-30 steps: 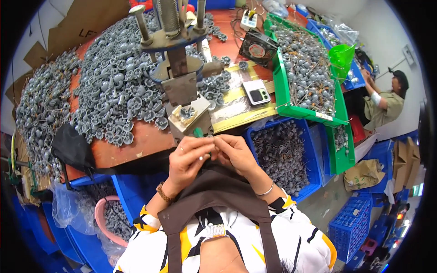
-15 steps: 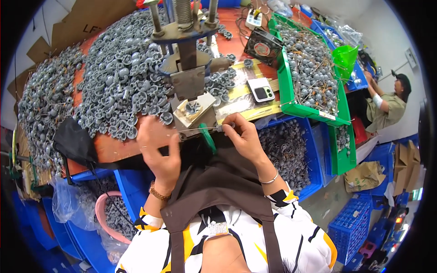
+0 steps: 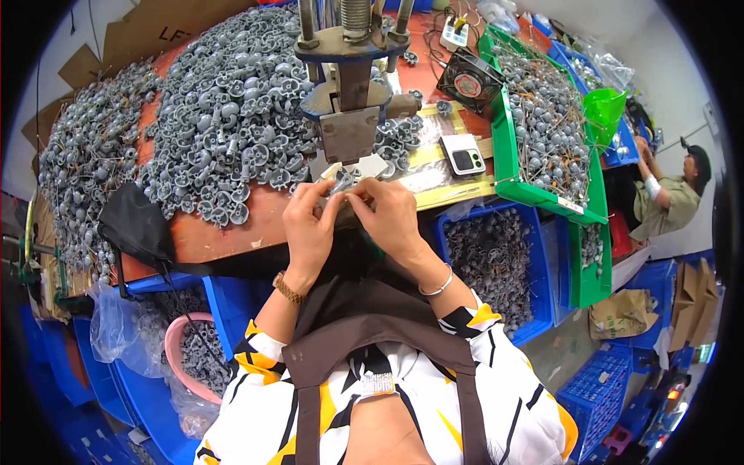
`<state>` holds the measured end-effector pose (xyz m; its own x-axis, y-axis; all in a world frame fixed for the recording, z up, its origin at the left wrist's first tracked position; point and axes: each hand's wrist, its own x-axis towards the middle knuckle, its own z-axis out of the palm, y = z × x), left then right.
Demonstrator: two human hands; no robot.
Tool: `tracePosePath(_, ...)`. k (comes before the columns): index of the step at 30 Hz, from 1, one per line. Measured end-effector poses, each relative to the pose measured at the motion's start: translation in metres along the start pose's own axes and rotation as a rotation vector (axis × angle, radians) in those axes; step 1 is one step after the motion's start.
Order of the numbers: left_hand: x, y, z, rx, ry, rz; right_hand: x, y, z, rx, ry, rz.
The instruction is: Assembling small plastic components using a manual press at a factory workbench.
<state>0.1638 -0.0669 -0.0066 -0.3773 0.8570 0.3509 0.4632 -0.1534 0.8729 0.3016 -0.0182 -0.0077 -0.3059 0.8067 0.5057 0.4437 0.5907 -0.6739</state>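
Note:
Both my hands meet at the front of a bench press (image 3: 350,132), just below its metal ram. With thumb and fingers, my left hand (image 3: 308,225) pinches a small grey plastic part (image 3: 341,183). Close beside it, my right hand (image 3: 391,217) is closed in a pinch, its thumb tip by the left thumb; what lies between its fingers is hidden. Behind the fingertips sits the pale fixture block (image 3: 370,166), partly covered by the hands and the ram.
Heaps of grey cup-shaped parts (image 3: 240,108) cover the red bench (image 3: 201,246) at left. At right are a white phone (image 3: 463,155), a small black fan (image 3: 470,80) and a green tray (image 3: 508,188) of wired grey balls. Below stands a blue bin (image 3: 549,287). Another person (image 3: 674,194) works far right.
My left hand was open and apart; it has closed on a grey part at the fixture. My right hand, earlier holding a grey piece with a thin wire, has moved left beside it.

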Motion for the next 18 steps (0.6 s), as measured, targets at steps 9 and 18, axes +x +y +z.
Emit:
tracePosePath(9, 0.025, -0.009, -0.005, 0.075, -0.147, 0.088, 0.009, 0.002, -0.014, 0.076, 0.0, 0.117)
tracePosePath(18, 0.014, 0.0, 0.002, 0.189, -0.03, 0.058, 0.152, 0.045, -0.064, 0.98, 0.012, 0.347)
